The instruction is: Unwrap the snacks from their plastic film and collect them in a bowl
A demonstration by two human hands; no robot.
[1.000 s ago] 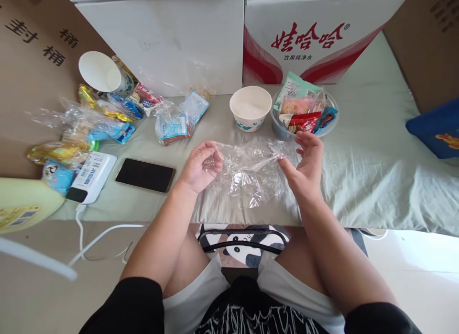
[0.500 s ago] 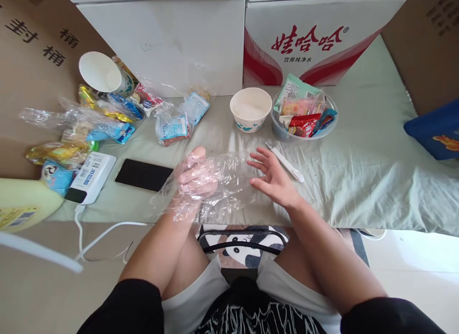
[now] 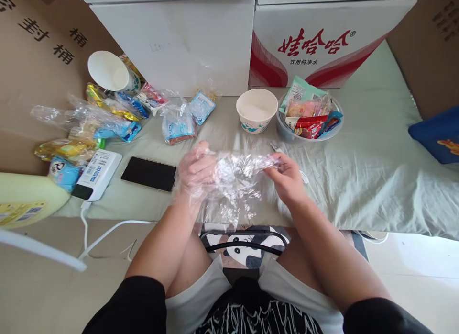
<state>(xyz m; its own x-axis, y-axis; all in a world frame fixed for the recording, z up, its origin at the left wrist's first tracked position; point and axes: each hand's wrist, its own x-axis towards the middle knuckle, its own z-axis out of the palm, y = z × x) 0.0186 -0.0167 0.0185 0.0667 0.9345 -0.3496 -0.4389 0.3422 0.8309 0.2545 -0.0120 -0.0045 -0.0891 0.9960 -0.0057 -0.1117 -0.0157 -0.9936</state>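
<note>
A thin clear plastic glove [image 3: 229,181] is stretched between my two hands above the near edge of the cloth-covered table [image 3: 358,171]. My left hand [image 3: 195,169] is inside the plastic, fingers curled, with the film wrapped over it down to the wrist. My right hand [image 3: 287,178] pinches the glove's far end and holds it taut. Just behind my right hand, a small white-handled tool [image 3: 276,146] lies on the cloth, mostly hidden.
A white paper bowl [image 3: 256,109] and a clear bowl of snack packets [image 3: 310,118] stand behind my hands. A black phone [image 3: 148,173], a white power bank [image 3: 96,173], a tipped paper cup [image 3: 109,72] and several bagged snacks lie left. Cardboard boxes wall the back.
My right hand went from open beside the plastic to pinching its end. The glove is now drawn further over my left hand. The view shifted slightly right.
</note>
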